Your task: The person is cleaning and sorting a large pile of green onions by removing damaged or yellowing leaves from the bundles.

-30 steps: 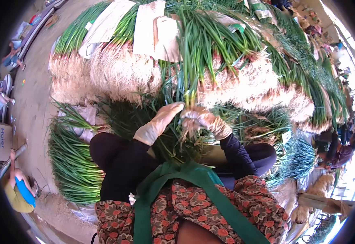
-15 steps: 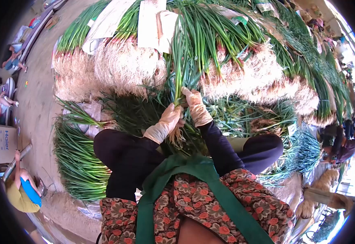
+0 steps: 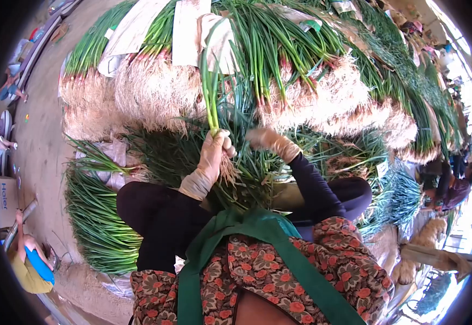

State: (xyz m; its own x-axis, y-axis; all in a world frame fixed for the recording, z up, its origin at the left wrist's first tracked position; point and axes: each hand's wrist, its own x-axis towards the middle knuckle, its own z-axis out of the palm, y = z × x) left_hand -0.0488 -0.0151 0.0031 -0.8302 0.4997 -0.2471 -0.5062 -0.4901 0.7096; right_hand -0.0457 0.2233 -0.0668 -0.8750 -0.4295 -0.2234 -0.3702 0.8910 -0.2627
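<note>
My left hand [image 3: 212, 154], in a pale thin glove, is closed round a few green onions [image 3: 209, 97] just above their roots. Their green leaves point up and away from me, and the pale roots hang out below the fist. To the right, my gloved right hand [image 3: 268, 140] is apart from these stalks, over loose green leaves [image 3: 247, 122]. Motion smears its fingers, so whether it holds anything does not show. Beyond both hands lie big bundles of green onions [image 3: 268, 59] with their bushy roots [image 3: 157, 92] toward me.
Trimmed green onions [image 3: 103, 216] lie stacked by my left knee. Loose greens [image 3: 165, 154] cover the ground before my legs. A Haier cardboard box [image 3: 3, 200] and a seated person [image 3: 30, 254] are at far left. Another person [image 3: 452, 189] works at far right.
My right hand has come away from the stalks and moved right. My left hand has shifted slightly left, still gripping the green onions. The view has turned a little.
</note>
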